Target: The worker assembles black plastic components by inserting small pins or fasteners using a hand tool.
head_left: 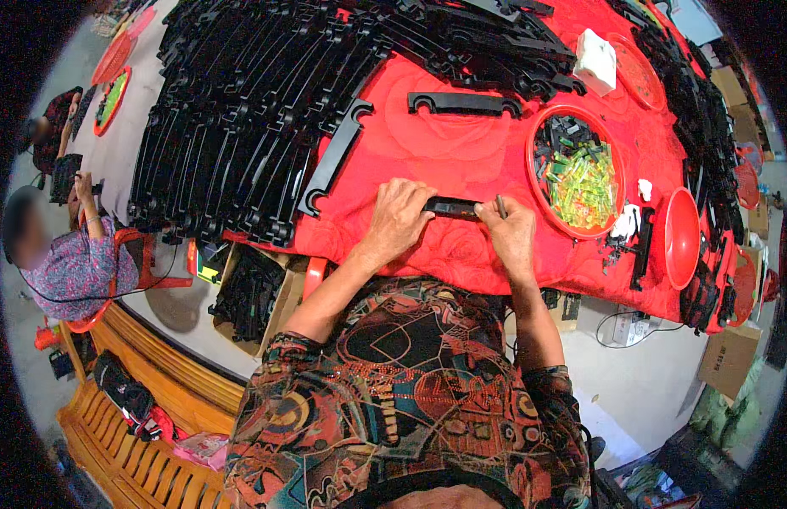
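Just above the near edge of the red tablecloth, a long black plastic part point(454, 208) spans the gap between my two hands. My left hand point(399, 216) grips its left end with bent fingers. At the other end, my right hand point(510, 233) is closed, with a short dark stick-like piece point(501, 206) standing up from its fingers; its kind is too small to tell. A similar black part point(466, 103) lies farther back, and another point(336, 157) lies slanted to the left. To the right sits a red basket point(536, 182) of yellow-green and black small pieces.
A large pile of black parts point(232, 119) covers the table's left and back. A white tissue pack point(596, 61), a red bowl point(682, 237) and crumpled tissue point(627, 222) are on the right. A person point(80, 263) sits far left, beyond a wooden bench point(147, 441).
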`<state>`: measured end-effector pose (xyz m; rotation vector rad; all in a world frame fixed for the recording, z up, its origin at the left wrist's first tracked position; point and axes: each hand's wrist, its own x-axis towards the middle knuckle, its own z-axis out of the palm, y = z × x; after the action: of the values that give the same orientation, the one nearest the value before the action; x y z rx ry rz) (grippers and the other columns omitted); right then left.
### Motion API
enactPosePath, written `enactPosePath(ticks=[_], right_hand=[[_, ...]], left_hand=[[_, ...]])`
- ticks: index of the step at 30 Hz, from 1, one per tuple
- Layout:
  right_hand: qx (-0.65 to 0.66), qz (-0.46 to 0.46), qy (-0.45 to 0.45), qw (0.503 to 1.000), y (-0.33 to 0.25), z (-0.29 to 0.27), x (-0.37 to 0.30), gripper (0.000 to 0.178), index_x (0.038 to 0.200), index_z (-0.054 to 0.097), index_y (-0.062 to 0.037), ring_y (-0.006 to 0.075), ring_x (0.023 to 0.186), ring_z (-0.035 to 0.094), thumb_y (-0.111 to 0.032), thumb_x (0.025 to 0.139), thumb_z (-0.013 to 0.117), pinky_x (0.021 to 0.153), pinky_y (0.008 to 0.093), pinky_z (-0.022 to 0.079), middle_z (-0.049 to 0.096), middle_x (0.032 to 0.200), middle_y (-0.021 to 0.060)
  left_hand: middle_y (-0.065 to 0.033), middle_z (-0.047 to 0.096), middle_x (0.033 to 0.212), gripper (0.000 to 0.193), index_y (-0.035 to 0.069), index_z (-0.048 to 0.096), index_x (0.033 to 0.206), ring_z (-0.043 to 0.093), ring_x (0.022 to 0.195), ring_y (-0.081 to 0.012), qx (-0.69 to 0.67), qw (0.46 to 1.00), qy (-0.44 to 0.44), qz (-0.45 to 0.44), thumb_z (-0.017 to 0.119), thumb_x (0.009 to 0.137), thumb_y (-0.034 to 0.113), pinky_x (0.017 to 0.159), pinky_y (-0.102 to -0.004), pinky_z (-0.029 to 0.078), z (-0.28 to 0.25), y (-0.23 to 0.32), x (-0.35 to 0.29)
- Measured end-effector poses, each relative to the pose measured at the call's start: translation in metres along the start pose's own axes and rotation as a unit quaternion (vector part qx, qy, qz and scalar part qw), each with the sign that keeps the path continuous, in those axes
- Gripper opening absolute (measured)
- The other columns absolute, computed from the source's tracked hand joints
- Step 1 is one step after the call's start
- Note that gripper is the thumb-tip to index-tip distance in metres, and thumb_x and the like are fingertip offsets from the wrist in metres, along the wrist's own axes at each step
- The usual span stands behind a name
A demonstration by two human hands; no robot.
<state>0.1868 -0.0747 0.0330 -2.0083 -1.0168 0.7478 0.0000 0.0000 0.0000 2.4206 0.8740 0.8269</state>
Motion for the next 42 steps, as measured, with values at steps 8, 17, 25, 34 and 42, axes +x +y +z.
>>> enactPosePath(ticks=[8, 17, 25, 34, 42], right_hand=[[-0.048, 0.000, -0.013, 0.999, -0.010, 0.006, -0.003, 0.023, 0.071, 0.061, 0.0028, 0.0232, 0.052, 0.056, -0.019, 0.074, 0.068, 0.052, 0.0378, 0.042, 0.057, 0.058, 0.0152], [-0.118, -0.042, -0.013, 0.992, -0.007, 0.005, 0.001, 0.024, 0.072, 0.058, 0.0039, 0.0339, 0.064, 0.062, -0.019, 0.073, 0.066, 0.058, 0.0427, 0.046, 0.060, 0.065, 0.0205], [-0.100, -0.037, -0.020, 0.994, -0.011, 0.007, 0.003, 0.024, 0.071, 0.056, 0.0034, 0.0349, 0.063, 0.061, -0.018, 0.074, 0.065, 0.058, 0.0431, 0.045, 0.059, 0.064, 0.0209], [-0.153, -0.072, 0.037, 0.985, -0.008, 0.013, -0.004, 0.022, 0.069, 0.053, 0.0027, 0.0418, 0.064, 0.058, -0.018, 0.073, 0.061, 0.058, 0.0480, 0.044, 0.057, 0.064, 0.0233], [-0.153, -0.057, 0.050, 0.985, -0.005, 0.020, -0.004, 0.023, 0.069, 0.054, 0.0018, 0.0413, 0.063, 0.058, -0.020, 0.074, 0.060, 0.059, 0.0486, 0.043, 0.057, 0.063, 0.0230]], left_hand=[[-0.0087, 0.055, 0.098, 0.040, 0.005, 0.056, 0.103, 0.050, 0.094, -0.0274, 0.010, 1.000, 0.020, 0.009, 0.070, 0.065, 0.007, 0.078, -0.0390, 0.037, 0.003, -0.001, -0.003], [-0.0088, 0.055, 0.092, 0.031, 0.005, 0.056, 0.096, 0.049, 0.090, -0.0278, -0.027, 1.000, 0.003, -0.005, 0.069, 0.070, 0.015, 0.075, -0.0392, 0.036, -0.005, 0.004, 0.004], [-0.0120, 0.060, 0.082, 0.025, 0.004, 0.057, 0.081, 0.054, 0.083, -0.0326, 0.025, 0.992, -0.088, -0.088, 0.067, 0.073, 0.025, 0.072, -0.0409, 0.041, -0.014, 0.009, 0.029], [-0.0112, 0.060, 0.077, 0.025, 0.007, 0.058, 0.078, 0.057, 0.081, -0.0306, -0.023, 0.969, -0.229, -0.086, 0.069, 0.070, 0.028, 0.070, -0.0432, 0.043, 0.007, 0.007, 0.061], [-0.0107, 0.060, 0.069, 0.028, 0.006, 0.057, 0.074, 0.059, 0.073, -0.0303, -0.048, 0.957, -0.260, -0.122, 0.073, 0.065, 0.029, 0.058, -0.0438, 0.043, 0.005, 0.002, 0.067]])
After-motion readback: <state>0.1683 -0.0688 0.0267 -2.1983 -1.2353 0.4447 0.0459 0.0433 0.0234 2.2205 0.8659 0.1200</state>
